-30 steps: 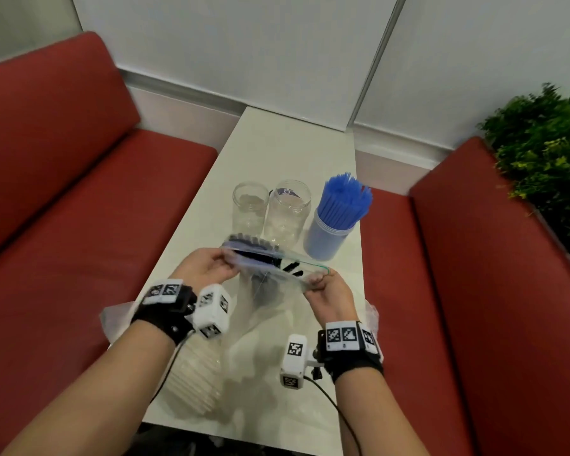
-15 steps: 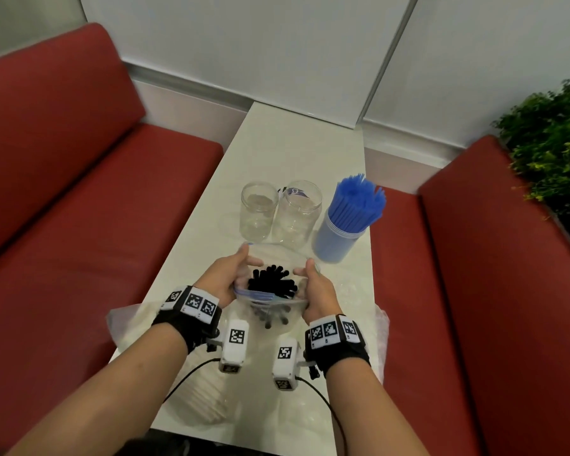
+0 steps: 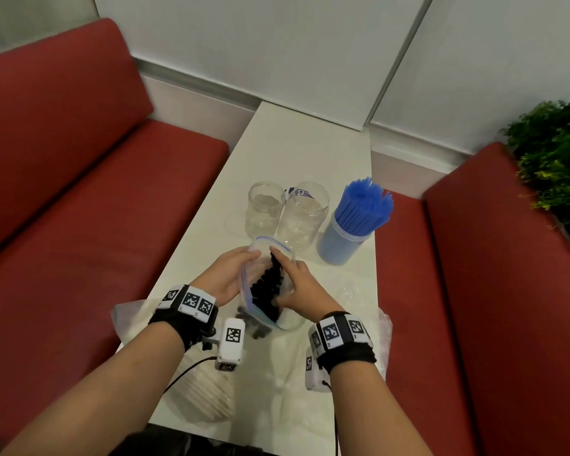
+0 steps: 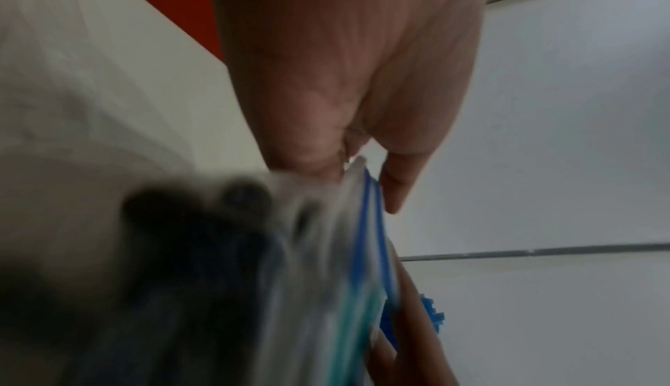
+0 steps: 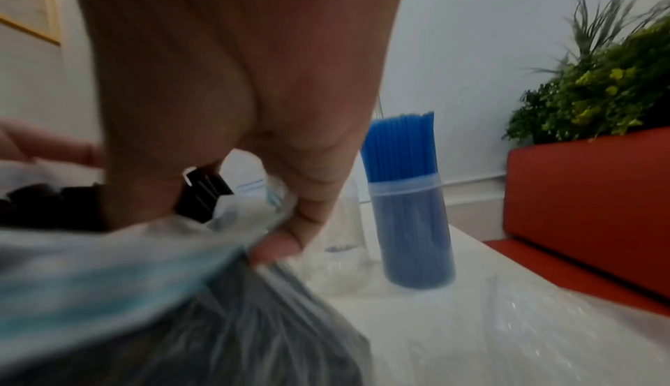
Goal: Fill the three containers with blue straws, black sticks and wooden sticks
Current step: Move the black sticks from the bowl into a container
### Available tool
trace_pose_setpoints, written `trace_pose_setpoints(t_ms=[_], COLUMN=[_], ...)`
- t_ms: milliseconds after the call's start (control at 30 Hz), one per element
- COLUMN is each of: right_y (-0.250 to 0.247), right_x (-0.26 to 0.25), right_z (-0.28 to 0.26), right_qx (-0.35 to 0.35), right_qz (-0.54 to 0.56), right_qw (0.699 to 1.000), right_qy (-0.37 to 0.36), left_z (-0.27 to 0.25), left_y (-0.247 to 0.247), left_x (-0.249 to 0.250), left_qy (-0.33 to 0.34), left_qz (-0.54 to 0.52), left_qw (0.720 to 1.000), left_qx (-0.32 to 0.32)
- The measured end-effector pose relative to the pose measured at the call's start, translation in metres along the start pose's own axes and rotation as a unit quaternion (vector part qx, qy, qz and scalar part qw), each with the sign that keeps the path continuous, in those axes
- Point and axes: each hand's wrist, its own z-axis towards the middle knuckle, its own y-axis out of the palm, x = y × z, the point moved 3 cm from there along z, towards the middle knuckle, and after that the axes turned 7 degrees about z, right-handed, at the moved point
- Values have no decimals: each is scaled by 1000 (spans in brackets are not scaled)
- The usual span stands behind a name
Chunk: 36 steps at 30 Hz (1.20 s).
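Note:
A clear zip bag [image 3: 263, 245] with a blue seal strip stands open above the white table [image 3: 297, 153], with a bundle of black sticks [image 3: 266, 289] inside. My left hand [image 3: 232, 274] pinches the bag's left rim [image 4: 357, 168]. My right hand [image 3: 293, 284] reaches into the mouth, fingers curled over the black sticks [image 5: 203, 194], thumb pressing the bag's wall [image 5: 232, 300] from outside. Behind the bag stand two empty glass jars [image 3: 264, 209] [image 3: 305, 213]. A plastic container full of blue straws [image 3: 351, 230] [image 5: 409, 206] stands to their right.
A plastic bag of pale wooden sticks [image 3: 204, 401] lies at the table's near left edge. Crumpled clear plastic [image 3: 359, 301] lies at the near right. Red benches [image 3: 79, 192] [image 3: 491, 291] flank the narrow table, with a green plant [image 3: 553, 153] behind the right one.
The bag, first stretched shut between both hands, was pulled open. My right hand has let go of the rim and gone inside onto the black sticks. The left keeps its hold.

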Motion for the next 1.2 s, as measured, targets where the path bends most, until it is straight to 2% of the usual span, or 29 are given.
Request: trace_pose_setpoints(t_ms=[33, 100, 167, 200, 233, 267, 333, 367, 500, 533, 600, 700, 767, 867, 933, 1033, 1133, 1200], right_y=[0, 3, 6, 8, 11, 11, 11, 11, 9, 7, 3, -1, 1, 8, 8, 5, 10, 14], right_x=[1, 4, 10, 13, 16, 18, 21, 22, 23, 24, 25, 23, 20, 17, 16, 16, 21, 23], right_z=[2, 7, 9, 11, 12, 13, 16, 17, 19, 18, 17, 15, 15, 15, 15, 14, 13, 13], right_qx=[23, 69, 102, 115, 129, 145, 173, 179, 215, 232, 254, 222, 161, 72, 49, 39, 53, 76], right_qz=[1, -18, -1, 20, 41, 66, 148, 200, 306, 324, 336, 243, 151, 27, 1, -15, -21, -5], right_qw=[1000, 997, 995, 993, 991, 987, 974, 963, 927, 917, 906, 943, 974, 995, 996, 998, 998, 997], right_qy=[0, -10, -11, -8, -7, -6, 2, 6, 22, 27, 38, 47, 50, 70, 71, 54, 40, 34], left_z=[-2, -3, -4, -7, -9, -9, -8, -9, -21, -19, -17, -8, -2, -1, 0, 5, 11, 15], left_y=[0, -6, -17, -24, -30, -36, -48, -51, -52, -53, -48, -43, -40, -34, -31, -28, -23, -25], left_x=[0, -2, -6, -8, -12, -19, -38, -46, -70, -74, -72, -55, -43, -33, -32, -31, -25, -25], left_qy=[0, -15, -89, -140, -180, -205, -235, -255, -350, -347, -286, -170, -122, -103, -90, -61, -87, -100], left_qz=[30, 161, 319, 370, 382, 352, 224, 173, 143, 97, -20, -103, -122, -91, -78, -50, 14, 13], left_qw=[999, 986, 943, 918, 906, 913, 945, 950, 924, 931, 957, 979, 983, 988, 990, 995, 996, 994], left_qx=[-21, -40, -34, -21, -11, 2, 46, 56, -48, -53, -42, 48, 63, 63, 74, 67, 11, 46])
